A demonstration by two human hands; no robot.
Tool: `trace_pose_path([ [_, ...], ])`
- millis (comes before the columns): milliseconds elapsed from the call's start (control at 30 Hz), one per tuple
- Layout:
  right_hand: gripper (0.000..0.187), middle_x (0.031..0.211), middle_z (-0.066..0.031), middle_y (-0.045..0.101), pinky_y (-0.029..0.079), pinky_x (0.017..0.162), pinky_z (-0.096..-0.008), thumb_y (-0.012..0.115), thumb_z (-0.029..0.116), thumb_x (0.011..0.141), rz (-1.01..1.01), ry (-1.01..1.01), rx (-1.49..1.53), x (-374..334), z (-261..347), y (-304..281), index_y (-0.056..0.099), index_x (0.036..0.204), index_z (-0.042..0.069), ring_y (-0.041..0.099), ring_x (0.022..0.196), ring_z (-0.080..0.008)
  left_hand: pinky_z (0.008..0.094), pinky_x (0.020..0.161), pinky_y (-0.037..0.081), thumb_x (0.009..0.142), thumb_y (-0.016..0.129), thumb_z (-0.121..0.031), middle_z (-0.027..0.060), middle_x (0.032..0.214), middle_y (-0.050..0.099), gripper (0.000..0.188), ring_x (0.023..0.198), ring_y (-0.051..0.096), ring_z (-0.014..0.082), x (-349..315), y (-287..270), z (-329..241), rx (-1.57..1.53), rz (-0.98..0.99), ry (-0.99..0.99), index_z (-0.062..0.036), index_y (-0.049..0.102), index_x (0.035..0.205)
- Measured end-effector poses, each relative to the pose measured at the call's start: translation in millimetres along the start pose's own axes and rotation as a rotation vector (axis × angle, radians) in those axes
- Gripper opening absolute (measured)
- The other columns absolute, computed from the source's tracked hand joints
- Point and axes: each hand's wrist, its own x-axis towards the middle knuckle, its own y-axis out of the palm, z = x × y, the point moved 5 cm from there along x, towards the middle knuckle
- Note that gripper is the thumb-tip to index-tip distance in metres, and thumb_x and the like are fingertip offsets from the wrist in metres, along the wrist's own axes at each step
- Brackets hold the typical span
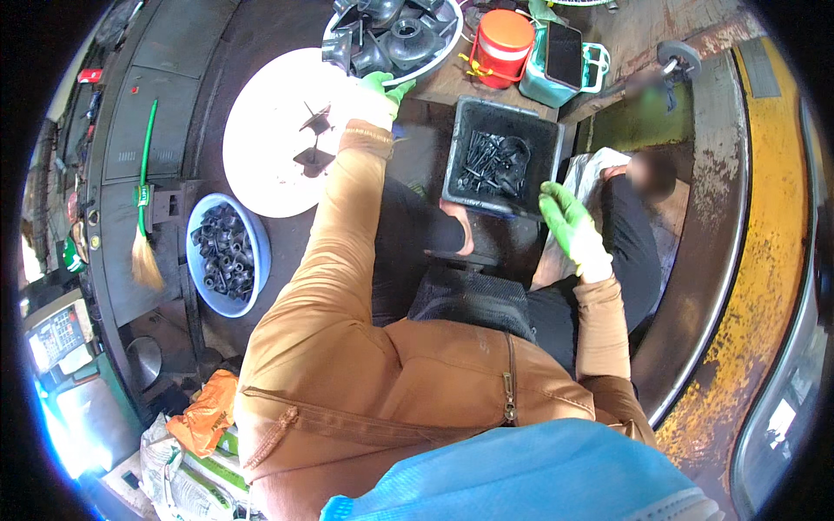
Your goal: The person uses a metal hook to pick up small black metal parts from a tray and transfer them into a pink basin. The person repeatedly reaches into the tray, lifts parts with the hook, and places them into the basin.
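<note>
My left hand (379, 99), in a green and white glove, is at the near rim of a large pale basin (458, 43) full of black moulded rubber parts (408, 42). Its thumb and fingers are apart, and no part shows in them; whether it touches the rim I cannot tell. Below it, two dark square pieces (314, 159) with thin stems stand on a round white surface (261, 130). My right hand (572, 227), gloved alike, hovers by the near right corner of a black bin (453, 156). Its fingers are stretched out and empty. Dark bolt-like rods (495, 163) lie in the bin.
A blue basin (265, 265) of small black parts stands at left, near a green-handled broom (142, 217). Behind the bin are a red jug with an orange lid (502, 48) and a teal container (543, 69). A rusty yellow beam (738, 304) runs along the right.
</note>
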Motion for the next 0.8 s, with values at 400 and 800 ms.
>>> trace_pose_path([
  [400, 0.031, 0.108, -0.0056, 0.063, 0.043, 0.089, -0.023, 0.057, 0.018, 0.093, -0.151, -0.169, 0.42, -29.7, 17.7, -40.6, 0.057, 0.119, 0.002, 0.058, 0.099, -0.0115, 0.0676, 0.085, 0.048, 0.085, 0.043, 0.007, 0.0225, 0.099, 0.045, 0.011, 0.095, 0.054, 0.044, -183.0, -68.4, 47.6, -0.142, -0.099, -0.383, 0.0094, 0.045, 0.095],
  [800, 0.029, 0.1, -0.0145, 0.062, 0.048, 0.081, -0.0349, 0.053, 0.018, 0.093, -1.573, -0.665, -0.419, -397.2, 202.0, -172.6, 0.06, 0.111, -0.003, 0.06, 0.089, -0.0221, 0.0347, 0.075, 0.054, 0.069, 0.078, -0.004, 0.0133, 0.087, 0.068, 0.033, 0.081, 0.066, 0.0225, -184.1, -5.4, 141.6, 1.331, 0.754, 0.516, -0.0003, 0.065, 0.098],
])
